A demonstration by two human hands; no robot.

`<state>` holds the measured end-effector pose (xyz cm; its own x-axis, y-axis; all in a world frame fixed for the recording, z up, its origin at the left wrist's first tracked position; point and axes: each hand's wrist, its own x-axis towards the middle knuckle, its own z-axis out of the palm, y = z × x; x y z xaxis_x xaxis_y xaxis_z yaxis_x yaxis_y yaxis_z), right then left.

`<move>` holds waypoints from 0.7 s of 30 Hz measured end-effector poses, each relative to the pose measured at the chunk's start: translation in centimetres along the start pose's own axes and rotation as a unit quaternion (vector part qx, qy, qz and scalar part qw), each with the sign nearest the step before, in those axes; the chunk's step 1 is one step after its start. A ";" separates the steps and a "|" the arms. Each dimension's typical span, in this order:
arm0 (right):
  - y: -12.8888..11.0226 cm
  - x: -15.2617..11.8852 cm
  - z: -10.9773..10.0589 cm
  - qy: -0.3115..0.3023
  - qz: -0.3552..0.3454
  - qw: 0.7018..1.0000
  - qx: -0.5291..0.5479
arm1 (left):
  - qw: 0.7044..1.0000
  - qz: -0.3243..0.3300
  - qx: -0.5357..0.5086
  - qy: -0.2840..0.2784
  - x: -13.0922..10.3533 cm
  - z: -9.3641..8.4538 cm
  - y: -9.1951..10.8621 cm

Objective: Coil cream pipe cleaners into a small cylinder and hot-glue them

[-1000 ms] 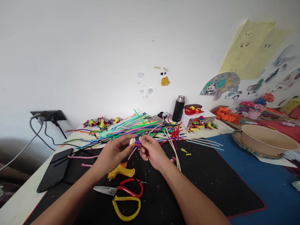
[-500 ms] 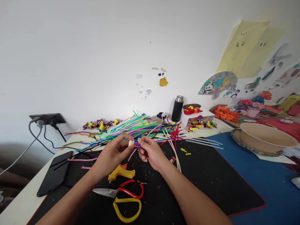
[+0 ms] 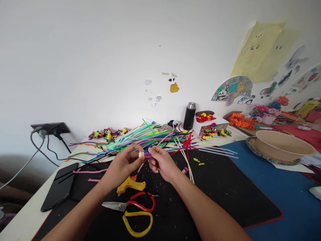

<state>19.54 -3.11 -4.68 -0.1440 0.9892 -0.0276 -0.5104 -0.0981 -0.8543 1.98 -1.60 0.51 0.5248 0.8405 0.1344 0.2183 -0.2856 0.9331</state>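
Note:
Between my two hands, above the black mat (image 3: 220, 187), is a small piece of work with a whitish end (image 3: 141, 154) and purple and orange pipe cleaner (image 3: 147, 156). My left hand (image 3: 127, 160) pinches the whitish end between thumb and forefinger. Thumb and fingers of my right hand (image 3: 160, 160) are closed on the purple part; its far side is hidden by them. Just behind lies a big heap of coloured pipe cleaners (image 3: 140, 135). Nearer to me, a yellow glue gun (image 3: 132, 184) and scissors (image 3: 127, 207) with red and yellow handles rest on the mat.
A black phone (image 3: 59, 187) lies at the left, near a power strip (image 3: 50, 128). Behind stand a black flask (image 3: 189, 116) and a white box (image 3: 223, 124) with small pipe cleaner figures. Clear sticks (image 3: 218, 152) and a beige bowl (image 3: 283, 147) are to the right.
Both hands keep their pinch on the small piece, with the left hand turned slightly. The whole view has shifted a little; nothing was let go.

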 end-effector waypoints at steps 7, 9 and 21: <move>0.0 0.1 -0.1 0.000 -0.007 1.000 0.000 | 0.999 -0.004 -0.046 -0.018 0.1 0.2 -0.5; 0.1 0.1 -0.2 -0.001 -0.008 1.000 0.000 | 0.999 -0.005 -0.050 -0.017 0.1 0.2 -0.5; 0.1 0.1 -0.3 -0.006 -0.011 1.000 0.003 | 0.996 0.010 -0.088 -0.012 0.3 0.3 -1.4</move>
<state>19.69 -3.03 -4.93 -0.1424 0.9898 -0.0020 -0.5193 -0.0765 -0.8512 2.07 -1.14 -0.85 0.5478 0.8234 0.1482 0.0613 -0.2162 0.9744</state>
